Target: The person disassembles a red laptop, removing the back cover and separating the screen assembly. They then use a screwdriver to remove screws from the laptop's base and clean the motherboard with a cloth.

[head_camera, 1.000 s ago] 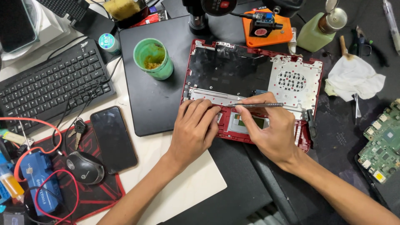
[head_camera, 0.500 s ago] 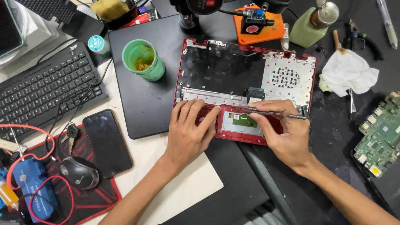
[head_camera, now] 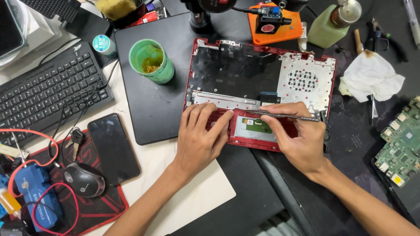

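Right now both hands rest on the red opened laptop shell (head_camera: 262,83) lying on the table (head_camera: 183,192). Left hand (head_camera: 199,140) lies flat, fingers spread slightly, pressing the lower edge of the shell beside the grey touchpad board (head_camera: 253,129). Right hand (head_camera: 299,140) is curled around a thin metal pry tool (head_camera: 286,116), pinched between thumb and fingers, lying level just above the touchpad board. Beyond the left hand stands a green plastic cup (head_camera: 151,61); to its left lies a black smartphone (head_camera: 113,148). Right of the right hand sit a crumpled white cloth (head_camera: 372,76) and a green circuit board (head_camera: 400,140).
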